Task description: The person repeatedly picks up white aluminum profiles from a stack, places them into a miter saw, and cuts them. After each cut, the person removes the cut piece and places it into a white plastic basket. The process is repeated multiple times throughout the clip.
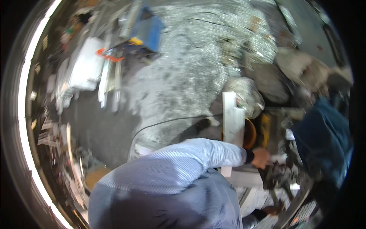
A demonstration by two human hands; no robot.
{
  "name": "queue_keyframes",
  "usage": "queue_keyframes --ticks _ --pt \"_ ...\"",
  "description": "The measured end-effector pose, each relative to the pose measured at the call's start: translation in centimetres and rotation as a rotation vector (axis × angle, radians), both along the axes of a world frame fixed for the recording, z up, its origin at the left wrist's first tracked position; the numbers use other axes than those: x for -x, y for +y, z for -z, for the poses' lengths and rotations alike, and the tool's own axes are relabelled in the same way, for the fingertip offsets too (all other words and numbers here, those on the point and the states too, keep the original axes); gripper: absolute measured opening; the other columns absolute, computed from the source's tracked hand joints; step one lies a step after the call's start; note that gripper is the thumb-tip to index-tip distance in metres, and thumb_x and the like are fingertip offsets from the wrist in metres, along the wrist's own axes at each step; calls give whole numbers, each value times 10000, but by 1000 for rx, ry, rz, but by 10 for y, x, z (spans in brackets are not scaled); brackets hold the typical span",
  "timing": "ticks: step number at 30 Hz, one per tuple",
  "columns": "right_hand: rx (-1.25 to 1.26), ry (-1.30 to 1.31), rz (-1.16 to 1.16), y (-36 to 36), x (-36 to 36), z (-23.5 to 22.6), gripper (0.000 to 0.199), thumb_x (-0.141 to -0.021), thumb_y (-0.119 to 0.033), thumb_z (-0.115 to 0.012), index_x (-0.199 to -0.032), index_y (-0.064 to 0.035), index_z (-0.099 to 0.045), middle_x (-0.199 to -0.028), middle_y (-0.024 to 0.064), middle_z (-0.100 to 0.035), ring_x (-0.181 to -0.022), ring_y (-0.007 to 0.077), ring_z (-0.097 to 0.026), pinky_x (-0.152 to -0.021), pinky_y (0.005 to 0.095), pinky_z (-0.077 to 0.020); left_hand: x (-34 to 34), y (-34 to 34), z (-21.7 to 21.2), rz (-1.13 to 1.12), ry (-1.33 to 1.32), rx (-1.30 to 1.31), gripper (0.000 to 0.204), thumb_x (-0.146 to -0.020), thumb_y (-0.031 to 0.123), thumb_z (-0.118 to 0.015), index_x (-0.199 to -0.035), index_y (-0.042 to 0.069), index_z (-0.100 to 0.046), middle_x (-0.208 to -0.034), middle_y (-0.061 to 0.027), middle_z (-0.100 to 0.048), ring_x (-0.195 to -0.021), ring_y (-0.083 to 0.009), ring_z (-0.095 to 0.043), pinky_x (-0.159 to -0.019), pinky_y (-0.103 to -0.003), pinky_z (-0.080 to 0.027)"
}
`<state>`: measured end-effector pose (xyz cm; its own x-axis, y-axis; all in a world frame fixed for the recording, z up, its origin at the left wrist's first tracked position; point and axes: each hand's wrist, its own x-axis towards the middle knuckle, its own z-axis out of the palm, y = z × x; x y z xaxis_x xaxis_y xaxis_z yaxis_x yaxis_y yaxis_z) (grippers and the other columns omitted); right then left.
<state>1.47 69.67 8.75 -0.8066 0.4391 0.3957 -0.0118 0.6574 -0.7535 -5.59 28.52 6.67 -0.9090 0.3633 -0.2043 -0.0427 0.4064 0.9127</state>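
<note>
My left hand (261, 158) reaches out to the right from a light striped sleeve with a dark cuff. Its fingers look closed, and a pale blurred piece (279, 158) sticks out beyond them; its kind does not show. Beside the hand are long white bars (234, 128) with squared ends, and under my forearm lies a light metal surface (246, 178). Lower down, my right hand (273, 210) is in shadow near dark machine parts (283, 176). Its fingers are too dark and smeared to read.
A person in dark blue clothing (324, 137) is close at the right. Full sacks (268, 82) lie beyond the bars, near an orange round opening (249, 133). A blue metal stand (146, 30), stacked pale profiles (85, 65) and a black cable (171, 120) are on the floor to the left.
</note>
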Motion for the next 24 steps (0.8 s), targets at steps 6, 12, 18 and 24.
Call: queue_keyframes --ticks 6,12,18,24 --pt "84 253 -206 -25 -17 -8 488 -1044 -382 -374 -1102 1 -670 -1058 144 -701 -931 260 -667 -907 401 -551 -4 -4 -2 12 48 106 352 -685 322 -775 -792 -8 -714 -795 -235 -709 -771 -401 -713 -709 -469 -567" --pt "475 190 139 -104 11 -52 225 -949 -119 -579 -803 33 -655 -778 103 -626 -756 223 -630 -777 400 -554 -3 -27 -22 -33 -71 101 618 -722 333 -804 -1128 -65 -562 -979 -319 -700 -954 -490 -684 -865 -520 -549" --pt "545 208 85 -117 19 -68 72 -881 10 -588 -816 20 -618 -782 101 -631 -725 214 -625 -738 386 -544 -14 -40 -32 -14 -72 137 543 -737 307 -785 -1077 -65 -581 -981 -349 -687 -967 -521 -665 -874 -517 -544" --pt "553 242 42 -116 20 -65 84 -874 3 -592 -798 18 -625 -789 90 -642 -721 195 -630 -711 371 -542 -15 -35 -19 -11 -79 183 538 -739 303 -775 -1076 -65 -573 -953 -319 -701 -962 -495 -680 -876 -521 -544"
